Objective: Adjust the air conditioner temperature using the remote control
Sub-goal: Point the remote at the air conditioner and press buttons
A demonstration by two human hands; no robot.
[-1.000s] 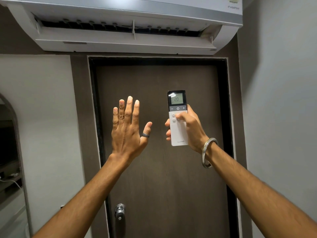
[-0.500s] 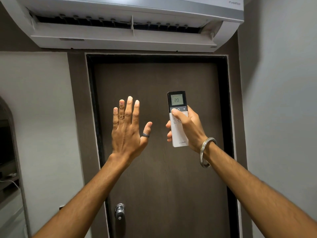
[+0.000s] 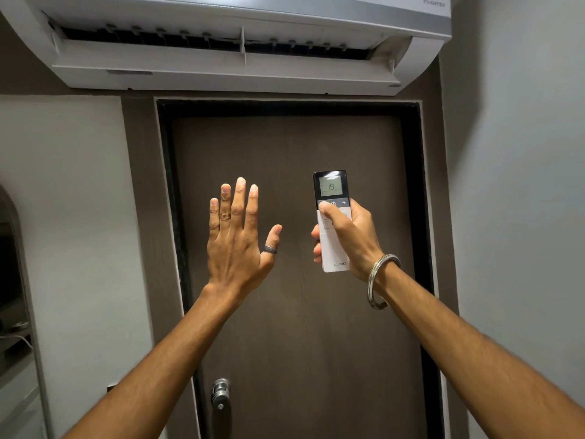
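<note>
A white wall air conditioner (image 3: 221,71) hangs above the door, its louver flap open. My right hand (image 3: 351,239) grips a slim white remote control (image 3: 330,185) held upright and pointed up at the unit. The remote's dark top has a lit screen that reads 19. My right thumb rests on the left button of the row just under the screen, beside the power and plus marks. My left hand (image 3: 235,239) is raised to the left of the remote, palm away from me, fingers spread, holding nothing.
A dark brown door (image 3: 291,327) with a metal knob (image 3: 220,392) stands straight ahead. Grey walls close in on both sides. An arched niche (image 3: 12,296) with a shelf and a cable sits at the far left.
My right thumb has slid up from the white buttons to the left button under the screen. The reading dropped from 20 to 19. The left hand stayed still.
</note>
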